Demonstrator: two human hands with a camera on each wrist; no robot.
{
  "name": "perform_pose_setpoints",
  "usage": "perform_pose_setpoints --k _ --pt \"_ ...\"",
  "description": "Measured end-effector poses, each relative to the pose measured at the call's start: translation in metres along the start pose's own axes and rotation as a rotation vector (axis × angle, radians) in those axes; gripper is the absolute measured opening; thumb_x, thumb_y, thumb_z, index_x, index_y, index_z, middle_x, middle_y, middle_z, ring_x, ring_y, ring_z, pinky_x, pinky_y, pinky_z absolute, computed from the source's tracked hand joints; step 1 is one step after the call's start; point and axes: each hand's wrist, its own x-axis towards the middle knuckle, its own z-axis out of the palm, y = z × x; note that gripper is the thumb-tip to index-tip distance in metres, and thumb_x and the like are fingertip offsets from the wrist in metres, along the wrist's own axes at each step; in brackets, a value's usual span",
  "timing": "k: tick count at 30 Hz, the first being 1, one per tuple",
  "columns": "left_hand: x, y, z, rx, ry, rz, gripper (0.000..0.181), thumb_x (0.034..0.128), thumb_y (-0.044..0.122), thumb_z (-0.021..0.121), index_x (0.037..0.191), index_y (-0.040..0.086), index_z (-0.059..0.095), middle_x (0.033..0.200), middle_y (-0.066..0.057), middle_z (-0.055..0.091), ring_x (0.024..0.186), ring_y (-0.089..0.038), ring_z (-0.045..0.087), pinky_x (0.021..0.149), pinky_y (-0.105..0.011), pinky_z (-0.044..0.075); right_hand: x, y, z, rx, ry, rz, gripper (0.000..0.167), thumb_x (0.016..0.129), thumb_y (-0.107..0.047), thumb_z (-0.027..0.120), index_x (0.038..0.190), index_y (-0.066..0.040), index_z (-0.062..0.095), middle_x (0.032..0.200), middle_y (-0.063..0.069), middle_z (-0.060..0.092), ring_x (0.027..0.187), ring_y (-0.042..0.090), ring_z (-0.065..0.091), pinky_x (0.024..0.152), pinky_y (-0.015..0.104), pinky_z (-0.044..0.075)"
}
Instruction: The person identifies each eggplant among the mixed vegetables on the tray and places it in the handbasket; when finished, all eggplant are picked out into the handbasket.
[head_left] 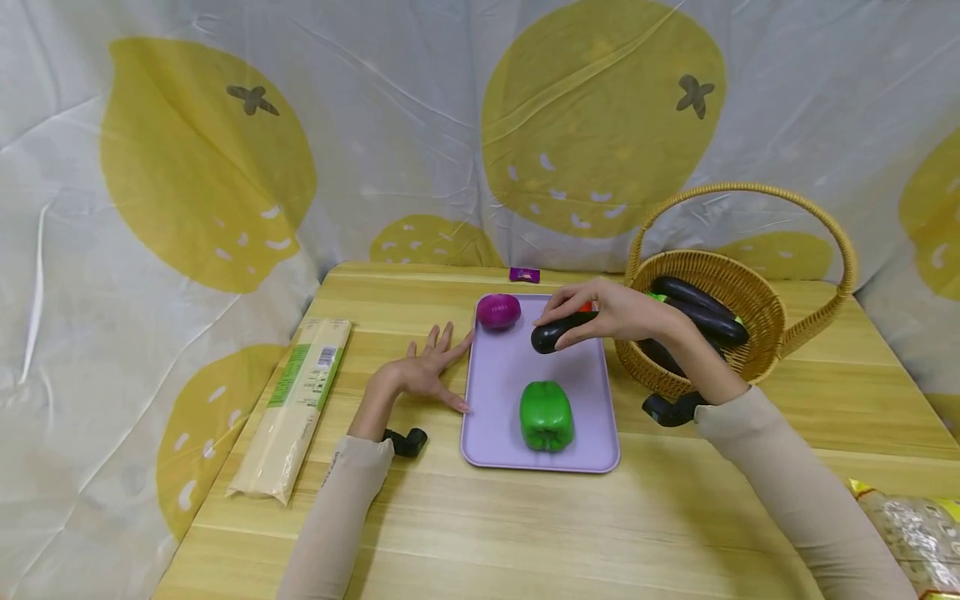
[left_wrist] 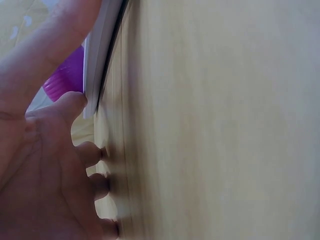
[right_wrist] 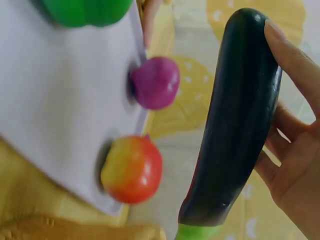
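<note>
My right hand point(head_left: 618, 310) holds a dark eggplant point(right_wrist: 232, 115) between thumb and fingers, above the far right part of a lilac tray point(head_left: 495, 433). My left hand point(head_left: 426, 372) spreads its fingers at the tray's left edge; in the left wrist view the thumb and index finger touch the rim and the other fingertips rest on the table. On the tray lie a purple onion point(head_left: 498, 312) in the far left corner, a green bell pepper point(head_left: 547, 416) near the front, and a red and yellow fruit point(right_wrist: 132, 169), mostly hidden behind my right hand in the head view.
Right of the tray stands a wicker basket point(head_left: 765, 367) with a tall handle and several eggplants point(head_left: 705, 321) inside. A long pack of noodles point(head_left: 292, 408) lies at left. A purple wrapped packet point(head_left: 524, 275) is behind the tray. A clear bag point(head_left: 911, 533) lies at the right front.
</note>
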Motion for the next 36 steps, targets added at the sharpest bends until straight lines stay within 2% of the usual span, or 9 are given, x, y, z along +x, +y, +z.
perform_pose_setpoints --k 6,11,13,15,18,23,30,33,36 --pt "0.0 0.0 0.0 -0.003 0.001 0.003 0.127 0.0814 0.052 0.085 0.167 0.029 -0.006 0.169 -0.017 -0.03 0.155 -0.038 -0.033 0.123 -0.068 -0.02 -0.021 0.01 -0.017 -0.066 0.093 0.109 0.033 0.087 -0.03 0.085 0.12 -0.034 0.078 0.124 -0.005 0.073 0.115 0.016 0.063 0.094 0.033 0.054" --pt "0.0 0.0 0.0 -0.006 0.004 0.007 0.127 0.0811 0.053 0.085 0.167 0.029 -0.007 0.169 -0.017 -0.029 0.156 -0.038 -0.033 0.123 -0.068 -0.02 -0.04 0.014 -0.035 -0.105 0.199 0.23 0.032 0.088 -0.031 0.084 0.119 -0.033 0.079 0.127 0.0 0.074 0.115 0.016 0.064 0.083 0.025 0.054" --pt "0.0 0.001 0.0 -0.007 0.003 0.006 0.127 0.0811 0.053 0.085 0.167 0.029 -0.007 0.169 -0.017 -0.029 0.155 -0.039 -0.033 0.123 -0.068 -0.02 -0.049 0.014 -0.042 -0.095 0.232 0.276 0.032 0.089 -0.032 0.083 0.121 -0.031 0.078 0.131 0.003 0.073 0.089 0.015 0.065 0.068 0.023 0.051" --pt "0.0 0.001 0.0 -0.012 0.003 0.007 0.128 0.081 0.053 0.085 0.167 0.028 -0.006 0.169 -0.018 -0.029 0.155 -0.039 -0.032 0.123 -0.068 -0.02 -0.056 0.015 -0.048 -0.09 0.252 0.31 0.033 0.091 -0.033 0.081 0.123 -0.03 0.077 0.134 0.007 0.071 0.064 0.012 0.051 0.056 0.027 0.042" --pt "0.0 0.001 0.0 -0.015 0.004 0.01 0.128 0.081 0.053 0.085 0.167 0.028 -0.006 0.169 -0.018 -0.029 0.155 -0.04 -0.032 0.123 -0.069 -0.02 -0.064 0.021 -0.056 -0.096 0.265 0.346 0.034 0.093 -0.036 0.078 0.126 -0.03 0.076 0.139 0.009 0.069 0.054 0.008 0.033 0.054 0.03 0.038" --pt "0.0 0.0 0.0 -0.015 0.004 0.01 0.127 0.0812 0.053 0.085 0.167 0.028 -0.006 0.169 -0.018 -0.03 0.155 -0.039 -0.033 0.123 -0.068 -0.02 -0.075 0.036 -0.066 -0.112 0.286 0.384 0.034 0.096 -0.036 0.075 0.128 -0.029 0.075 0.137 0.006 0.07 0.102 0.007 0.063 0.074 0.022 0.045" --pt "0.0 0.0 0.0 -0.008 0.006 0.009 0.127 0.0821 0.052 0.084 0.167 0.028 -0.006 0.169 -0.018 -0.029 0.155 -0.04 -0.032 0.122 -0.069 -0.02 -0.089 0.056 -0.079 -0.11 0.322 0.494 0.044 0.097 -0.04 0.072 0.137 -0.02 0.069 0.147 0.013 0.062 0.136 0.032 0.057 0.081 0.009 0.043" --pt "0.0 0.0 0.0 -0.009 0.007 0.009 0.127 0.0819 0.052 0.084 0.167 0.028 -0.006 0.169 -0.018 -0.029 0.155 -0.04 -0.032 0.123 -0.069 -0.02 -0.094 0.064 -0.082 -0.107 0.338 0.541 0.048 0.098 -0.04 0.072 0.138 -0.016 0.068 0.147 0.017 0.06 0.11 0.026 0.065 0.074 0.015 0.042" --pt "0.0 0.0 0.0 -0.01 0.006 0.009 0.127 0.0816 0.053 0.084 0.167 0.029 -0.007 0.169 -0.017 -0.029 0.155 -0.039 -0.033 0.123 -0.068 -0.02 -0.098 0.071 -0.083 -0.081 0.355 0.575 0.048 0.097 -0.037 0.073 0.137 -0.011 0.068 0.143 0.021 0.063 0.066 0.014 0.048 0.06 0.025 0.038"
